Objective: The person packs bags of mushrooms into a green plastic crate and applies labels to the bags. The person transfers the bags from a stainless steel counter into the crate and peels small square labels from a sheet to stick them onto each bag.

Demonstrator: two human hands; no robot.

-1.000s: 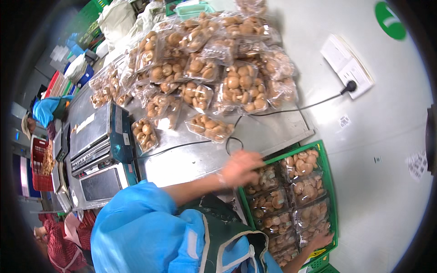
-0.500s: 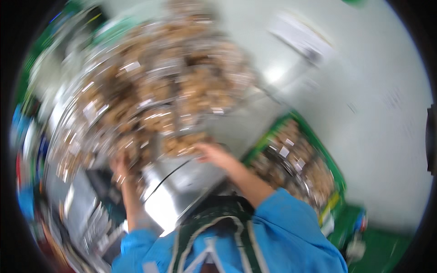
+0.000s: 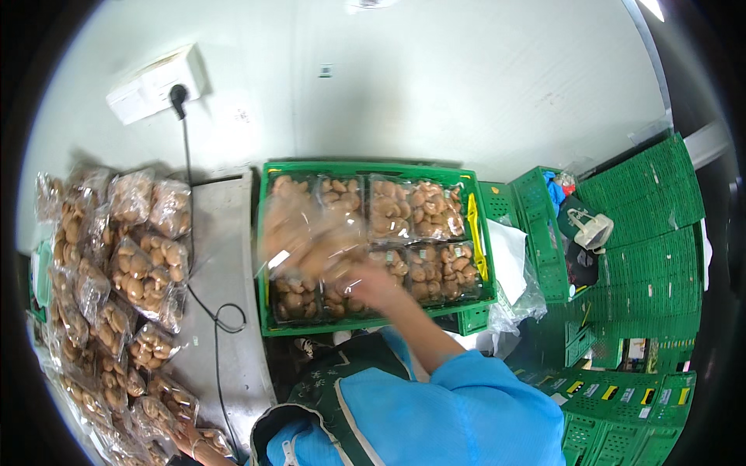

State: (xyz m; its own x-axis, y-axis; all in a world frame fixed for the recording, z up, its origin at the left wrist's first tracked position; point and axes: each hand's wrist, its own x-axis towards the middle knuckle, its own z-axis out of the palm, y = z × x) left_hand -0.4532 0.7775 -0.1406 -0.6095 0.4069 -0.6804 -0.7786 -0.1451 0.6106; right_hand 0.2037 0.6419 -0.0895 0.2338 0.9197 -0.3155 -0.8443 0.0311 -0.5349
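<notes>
My right hand (image 3: pixel 373 286) is over the left part of a green crate (image 3: pixel 377 166), closed on a clear-wrapped pack of brown mushrooms (image 3: pixel 303 239) that is smeared by motion. Packs of the same kind (image 3: pixel 391 208) lie in rows inside the crate. At the lower left, my left hand (image 3: pixel 186 436) is low among a heap of wrapped mushroom packs (image 3: pixel 144 276), against one of them. Its fingers are partly covered, so its grip does not show.
A black cable (image 3: pixel 188 233) runs from a white wall socket (image 3: pixel 159 81) down over the metal table (image 3: pixel 225 272). Right of the crate lie white paper and clear plastic (image 3: pixel 509 260). Stacked green crates (image 3: pixel 641 225) stand farther right, with a dark bag (image 3: pixel 587 225) near them.
My view has swung right, toward the crate. My right hand has gone from the heap to above the crate with a mushroom pack, while my left hand stays by the heap.
</notes>
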